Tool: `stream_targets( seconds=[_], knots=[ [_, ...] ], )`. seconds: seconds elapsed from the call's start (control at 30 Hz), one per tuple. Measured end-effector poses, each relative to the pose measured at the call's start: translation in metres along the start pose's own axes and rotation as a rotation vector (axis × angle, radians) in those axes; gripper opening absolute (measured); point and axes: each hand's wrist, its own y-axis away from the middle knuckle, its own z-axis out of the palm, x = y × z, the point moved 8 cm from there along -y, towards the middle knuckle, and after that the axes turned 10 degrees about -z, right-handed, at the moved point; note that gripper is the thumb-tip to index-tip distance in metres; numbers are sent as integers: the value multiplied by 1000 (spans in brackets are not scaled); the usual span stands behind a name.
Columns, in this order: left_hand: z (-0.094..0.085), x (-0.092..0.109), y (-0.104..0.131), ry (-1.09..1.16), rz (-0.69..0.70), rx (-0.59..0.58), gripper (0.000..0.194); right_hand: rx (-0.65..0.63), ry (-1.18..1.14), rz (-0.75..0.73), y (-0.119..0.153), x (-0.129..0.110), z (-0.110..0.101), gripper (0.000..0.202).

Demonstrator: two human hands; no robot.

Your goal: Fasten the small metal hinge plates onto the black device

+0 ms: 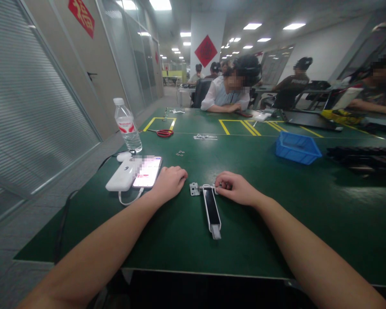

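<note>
Presumably light and stiff, one slim white-edged bar (212,208) — best held by its long sides; right hand (236,188) at its far end, left hand (170,182) apart, both grips unclear.

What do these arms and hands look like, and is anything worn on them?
The left hand and right hand are human and gloveless, with no rings visible. The left forearm and right forearm are bare: no sleeves, watches, cables or markings show.
</note>
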Motion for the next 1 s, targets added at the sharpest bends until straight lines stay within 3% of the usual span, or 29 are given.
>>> stream_targets(
  seconds=[0.23, 0.43, 0.7, 1.0],
  knots=[
    [-7, 8, 4, 277, 64, 86, 19, 11, 4, 21, 0, -2, -2, 10],
    [-16, 24, 13, 599, 147, 162, 20, 184, 80, -89, -2, -20, -18, 16],
    [-7, 34, 15, 971, 24, 32, 21, 229, 55, -238, -3, -53, -13, 19],
    [8, 32, 13, 1257, -112, -93, 29, 233, 47, -252, -4, -59, -7, 13]
  ],
)
